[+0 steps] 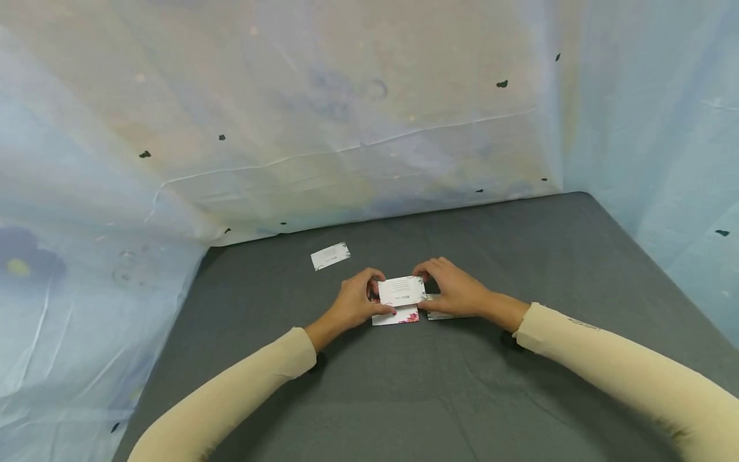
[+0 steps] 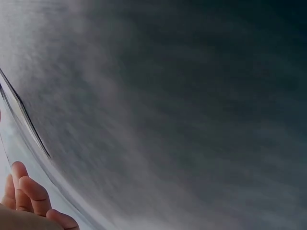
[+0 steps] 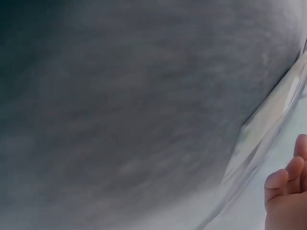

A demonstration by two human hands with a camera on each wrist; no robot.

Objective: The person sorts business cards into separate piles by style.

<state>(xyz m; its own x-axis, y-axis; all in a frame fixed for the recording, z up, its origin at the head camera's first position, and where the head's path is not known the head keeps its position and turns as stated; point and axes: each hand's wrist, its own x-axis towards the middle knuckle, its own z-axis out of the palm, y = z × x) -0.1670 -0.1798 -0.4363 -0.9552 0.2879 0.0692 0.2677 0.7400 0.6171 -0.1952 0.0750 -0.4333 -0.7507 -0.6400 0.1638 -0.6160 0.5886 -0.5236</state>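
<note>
In the head view a white card (image 1: 402, 290) with small print and leafy corners spans the space between my two hands. My left hand (image 1: 353, 300) grips its left end, thumb low and fingers at the top. The right hand (image 1: 458, 289) pinches the other end the same way. Just below lies a white card with red flowers (image 1: 397, 317), partly covered by the held card and the left thumb. Another card (image 1: 443, 316) peeks out beneath the right hand, mostly hidden. Only curled fingers (image 2: 33, 194) show at the corner of the left wrist view, and fingers (image 3: 278, 182) in the right.
Farther back on the grey cloth-covered table (image 1: 358, 398) lies a single white card (image 1: 330, 256) with dark leafy corners. Pale patterned sheets (image 1: 346, 128) hang along the back and both sides of the table.
</note>
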